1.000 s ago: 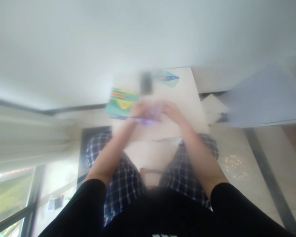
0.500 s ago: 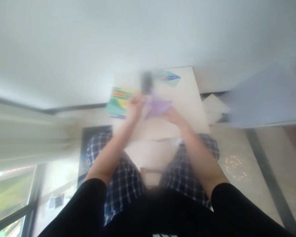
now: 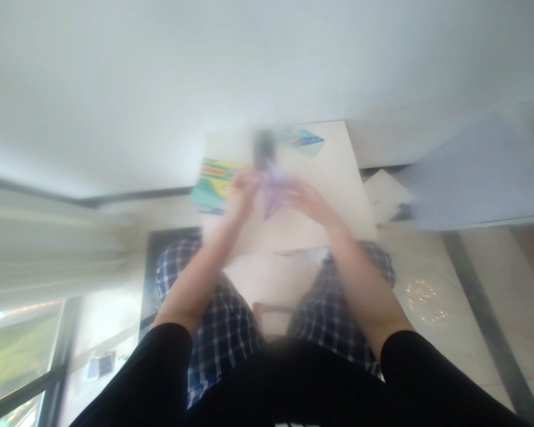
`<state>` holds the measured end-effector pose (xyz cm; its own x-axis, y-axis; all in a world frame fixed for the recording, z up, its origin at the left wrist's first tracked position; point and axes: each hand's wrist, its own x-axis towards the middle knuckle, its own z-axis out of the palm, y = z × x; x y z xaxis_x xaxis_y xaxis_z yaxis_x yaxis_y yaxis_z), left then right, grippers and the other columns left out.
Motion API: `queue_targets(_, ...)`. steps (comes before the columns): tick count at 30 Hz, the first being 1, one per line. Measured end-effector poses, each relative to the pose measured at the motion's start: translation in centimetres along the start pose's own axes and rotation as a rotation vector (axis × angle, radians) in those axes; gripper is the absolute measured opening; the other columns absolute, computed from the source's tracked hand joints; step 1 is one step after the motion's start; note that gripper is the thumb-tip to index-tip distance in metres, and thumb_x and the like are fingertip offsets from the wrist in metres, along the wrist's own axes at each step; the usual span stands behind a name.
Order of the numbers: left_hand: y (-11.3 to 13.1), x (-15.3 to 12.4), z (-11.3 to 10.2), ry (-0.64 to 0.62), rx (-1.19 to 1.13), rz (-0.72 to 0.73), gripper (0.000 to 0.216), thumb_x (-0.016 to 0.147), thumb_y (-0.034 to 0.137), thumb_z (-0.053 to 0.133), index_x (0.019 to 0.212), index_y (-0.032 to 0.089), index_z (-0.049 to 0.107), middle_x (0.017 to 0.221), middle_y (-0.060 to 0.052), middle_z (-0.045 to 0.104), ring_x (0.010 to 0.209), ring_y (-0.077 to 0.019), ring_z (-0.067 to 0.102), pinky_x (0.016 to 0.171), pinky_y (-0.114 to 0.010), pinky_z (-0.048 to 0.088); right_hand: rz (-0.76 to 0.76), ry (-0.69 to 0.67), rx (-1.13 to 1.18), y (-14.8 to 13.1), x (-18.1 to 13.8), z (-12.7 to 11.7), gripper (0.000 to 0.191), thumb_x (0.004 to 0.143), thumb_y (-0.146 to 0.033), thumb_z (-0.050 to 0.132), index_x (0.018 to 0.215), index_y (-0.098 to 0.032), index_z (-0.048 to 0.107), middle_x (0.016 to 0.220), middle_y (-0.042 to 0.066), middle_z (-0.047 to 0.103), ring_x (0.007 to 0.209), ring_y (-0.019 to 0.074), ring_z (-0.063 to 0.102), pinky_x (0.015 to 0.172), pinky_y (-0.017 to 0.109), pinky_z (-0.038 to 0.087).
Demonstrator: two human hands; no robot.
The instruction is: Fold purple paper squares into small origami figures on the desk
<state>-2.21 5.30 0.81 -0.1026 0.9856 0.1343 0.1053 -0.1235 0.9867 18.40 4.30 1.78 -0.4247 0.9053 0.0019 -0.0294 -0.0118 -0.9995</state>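
Note:
Between my hands, over the white table [image 3: 333, 178], is a purple piece of folded paper [image 3: 273, 193] with pointed ends; blur hides its exact shape. My left hand [image 3: 244, 187] is closed on its left side, fingers bunched. On its right side my right hand [image 3: 307, 198] touches the paper with its fingers, and I cannot make out how tightly. A dark blurred patch [image 3: 264, 148] covers the view just beyond the paper. To the left of my left hand lies a flat yellow and green packet [image 3: 216, 181].
A light blue patterned sheet or packet [image 3: 309, 140] lies at the table's far side. A wall [image 3: 267, 59] rises behind the table. At the right are a pale panel [image 3: 480, 178] and a whitish pointed piece [image 3: 385, 193]. My checked-trousered knees [image 3: 222, 326] flank the table's near edge.
The purple paper has turned and now looks narrower, with a point toward me. My right hand has moved slightly up over its right side. My left hand has barely shifted.

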Motion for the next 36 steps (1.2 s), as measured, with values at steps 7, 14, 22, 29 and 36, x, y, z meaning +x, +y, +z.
queue_targets(7, -0.8, 0.4, 0.2, -0.106, -0.032, 0.079, 0.052, 0.087, 0.054, 0.063, 0.132, 0.030, 0.052, 0.139, -0.010, 0.056, 0.131, -0.0277, 0.055, 0.096, -0.043, 0.053, -0.006, 0.183, 0.061, 0.8, 0.4, 0.0, 0.059, 0.069, -0.064, 0.076, 0.113, -0.027, 0.062, 0.123, 0.005, 0.069, 0.113, 0.0231, 0.066, 0.097, 0.042, 0.056)
queue_targets(14, -2.3, -1.0, 1.0, -0.278, -0.042, 0.097, 0.078, 0.067, 0.060, 0.080, 0.131, 0.027, 0.048, 0.122, -0.014, 0.061, 0.115, -0.0296, 0.063, 0.089, -0.043, 0.056, -0.002, 0.255, 0.099, 1.8, 0.8, 0.6, 0.059, 0.067, -0.074, 0.070, 0.098, -0.026, 0.056, 0.094, 0.000, 0.071, 0.087, 0.0164, 0.068, 0.079, 0.033, 0.058)
queue_targets(22, -0.8, -1.3, 0.4, -0.217, 0.057, 0.075, 0.064, 0.076, 0.061, 0.072, 0.128, 0.029, 0.054, 0.126, -0.012, 0.064, 0.115, -0.0276, 0.064, 0.090, -0.037, 0.055, -0.029, 0.336, -0.193, 2.0, 0.8, -0.2, 0.048, 0.076, -0.068, 0.066, 0.091, -0.022, 0.065, 0.087, 0.001, 0.070, 0.091, 0.0210, 0.067, 0.094, 0.039, 0.053)
queue_targets(29, -1.1, -1.6, 0.3, -0.188, 0.080, 0.080, 0.059, 0.075, 0.049, 0.078, 0.126, 0.027, 0.058, 0.124, -0.012, 0.065, 0.114, -0.0277, 0.064, 0.083, -0.035, 0.058, -0.048, 0.327, -0.407, 1.4, 0.0, -0.2, 0.039, 0.079, -0.056, 0.069, 0.098, -0.022, 0.067, 0.096, 0.004, 0.075, 0.102, 0.0261, 0.068, 0.097, 0.040, 0.051)
queue_targets(36, -1.0, -1.5, -0.1, -0.247, 0.165, 0.227, 0.018, 0.084, 0.039, 0.067, 0.092, 0.024, 0.073, 0.121, -0.009, 0.069, 0.122, -0.0274, 0.061, 0.102, -0.041, 0.051, -0.108, 0.371, -0.343, 1.0, 0.1, 0.1, 0.046, 0.079, -0.052, 0.069, 0.116, -0.026, 0.060, 0.113, 0.005, 0.073, 0.109, 0.0240, 0.067, 0.097, 0.038, 0.053)
